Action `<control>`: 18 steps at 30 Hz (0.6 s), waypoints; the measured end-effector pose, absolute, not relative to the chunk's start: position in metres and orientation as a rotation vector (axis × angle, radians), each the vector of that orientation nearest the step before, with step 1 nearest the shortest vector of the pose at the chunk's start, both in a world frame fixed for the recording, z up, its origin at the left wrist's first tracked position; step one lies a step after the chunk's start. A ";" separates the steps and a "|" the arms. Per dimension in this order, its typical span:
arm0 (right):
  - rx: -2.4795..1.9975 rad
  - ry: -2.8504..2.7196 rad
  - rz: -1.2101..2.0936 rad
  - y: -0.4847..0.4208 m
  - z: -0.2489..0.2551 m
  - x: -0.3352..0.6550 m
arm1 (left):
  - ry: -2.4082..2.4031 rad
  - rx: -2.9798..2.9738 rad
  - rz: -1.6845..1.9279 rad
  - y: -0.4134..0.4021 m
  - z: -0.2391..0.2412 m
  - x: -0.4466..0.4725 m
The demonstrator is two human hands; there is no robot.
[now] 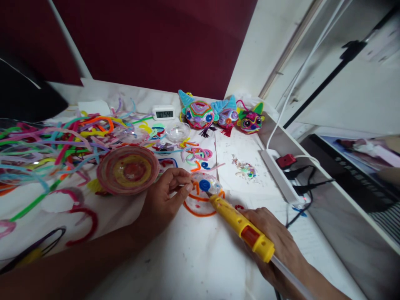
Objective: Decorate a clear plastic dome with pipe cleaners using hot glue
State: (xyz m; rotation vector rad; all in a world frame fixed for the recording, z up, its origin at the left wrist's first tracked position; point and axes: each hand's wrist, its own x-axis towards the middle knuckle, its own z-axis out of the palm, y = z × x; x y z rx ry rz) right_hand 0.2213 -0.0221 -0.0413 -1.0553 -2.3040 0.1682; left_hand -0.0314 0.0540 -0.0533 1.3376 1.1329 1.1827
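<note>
White table (187, 258), right hand (275, 241) gripping glue gun (240, 227), left hand (162, 200) pinching ornament (208, 183)

Glossy plastic glue gun (240, 225); fuzzy pipe cleaners (46, 141).

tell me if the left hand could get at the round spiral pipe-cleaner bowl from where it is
Probably yes. The left hand rests at the small clear piece with the blue dot, and the spiral bowl sits just beside its knuckles on the table, with nothing between them.
</note>
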 end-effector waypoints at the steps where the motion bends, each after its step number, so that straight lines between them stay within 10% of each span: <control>1: -1.063 -2.303 0.167 -0.022 -0.041 0.222 | 1.136 1.338 1.181 0.054 -0.053 -0.031; 18: -1.146 -2.365 0.170 -0.029 -0.035 0.223 | 1.150 1.371 1.136 0.052 -0.052 -0.031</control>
